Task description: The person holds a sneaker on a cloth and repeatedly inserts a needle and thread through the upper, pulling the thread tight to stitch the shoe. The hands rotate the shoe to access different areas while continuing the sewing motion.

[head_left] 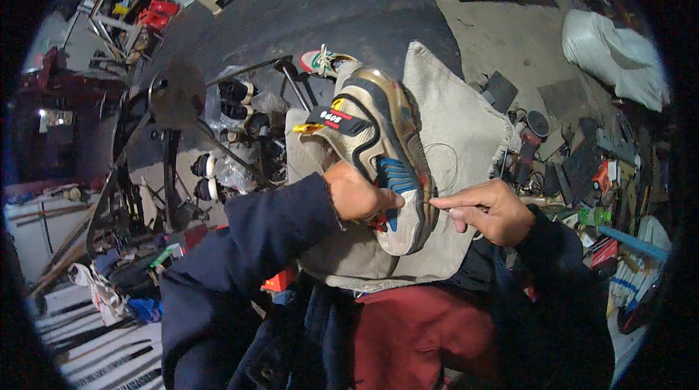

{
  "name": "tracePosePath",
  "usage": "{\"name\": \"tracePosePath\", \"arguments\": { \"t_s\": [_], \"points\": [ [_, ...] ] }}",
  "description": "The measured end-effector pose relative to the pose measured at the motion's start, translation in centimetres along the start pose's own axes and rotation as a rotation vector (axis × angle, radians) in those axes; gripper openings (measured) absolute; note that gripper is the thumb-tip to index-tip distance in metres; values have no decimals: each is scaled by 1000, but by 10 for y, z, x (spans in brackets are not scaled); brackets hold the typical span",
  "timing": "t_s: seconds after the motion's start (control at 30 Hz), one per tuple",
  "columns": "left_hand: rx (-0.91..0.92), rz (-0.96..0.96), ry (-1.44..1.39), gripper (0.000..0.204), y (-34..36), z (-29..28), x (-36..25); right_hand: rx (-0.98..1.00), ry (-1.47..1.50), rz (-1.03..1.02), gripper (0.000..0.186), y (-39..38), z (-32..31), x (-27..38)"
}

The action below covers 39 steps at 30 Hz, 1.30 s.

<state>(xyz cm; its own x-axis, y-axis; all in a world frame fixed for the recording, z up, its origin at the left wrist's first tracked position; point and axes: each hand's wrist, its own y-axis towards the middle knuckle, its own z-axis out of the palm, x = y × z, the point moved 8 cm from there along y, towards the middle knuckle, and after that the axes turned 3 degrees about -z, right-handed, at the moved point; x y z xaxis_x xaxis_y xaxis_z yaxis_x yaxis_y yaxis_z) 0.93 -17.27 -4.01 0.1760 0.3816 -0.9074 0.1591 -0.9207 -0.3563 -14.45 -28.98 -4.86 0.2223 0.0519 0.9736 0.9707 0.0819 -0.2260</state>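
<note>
My left hand (360,197) grips the shoe (382,150) at its heel, on the cloth (451,128) over my lap; right hand (488,208) pinches its sole edge. Light, flexible upper; stiff sole holds best.

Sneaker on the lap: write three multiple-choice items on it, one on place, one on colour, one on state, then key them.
1. What does the sneaker lie on?
A. a beige cloth
B. a white stool
C. the bare floor

2. What colour are the stripes on its side?
A. green
B. blue
C. pink

3. How is the left hand engaged?
A. resting on the floor
B. raised in the air
C. gripping the sneaker

Answers: 1 A, the beige cloth spreads under it over the lap. 2 B, blue bars show near the heel. 3 C, its fingers wrap the sneaker while the right hand pinches at the sole edge.
</note>
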Motion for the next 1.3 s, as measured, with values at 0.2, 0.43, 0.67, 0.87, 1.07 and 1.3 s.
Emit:
{"name": "tracePosePath", "arguments": {
  "t_s": [0.2, 0.43, 0.67, 0.87, 1.07, 1.3],
  "points": [
    [-32, 325, 362, 41, -6, 3, -11, 32, 23, 17, 32, 1, -1, -8],
    [-79, 133, 107, 45, -4, -3, -5, 51, -11, 118, 33, 2, -6, -12],
    [-118, 372, 358, 36, -15, 3, -4, 17, -216, 107, 31, 3, -5, 1],
    [-13, 132, 357, 23, -33, 17, 9, -39, -510, -231, 32, 4, 13, 47],
    [22, -305, 62, 27, -41, 4, 19, -82, -582, -29, 41, 12, 26, 33],
    [-97, -159, -303, 26, -29, -1, 30, -181, -225, 84, 21, 22, 26, 14]
  ]
}}
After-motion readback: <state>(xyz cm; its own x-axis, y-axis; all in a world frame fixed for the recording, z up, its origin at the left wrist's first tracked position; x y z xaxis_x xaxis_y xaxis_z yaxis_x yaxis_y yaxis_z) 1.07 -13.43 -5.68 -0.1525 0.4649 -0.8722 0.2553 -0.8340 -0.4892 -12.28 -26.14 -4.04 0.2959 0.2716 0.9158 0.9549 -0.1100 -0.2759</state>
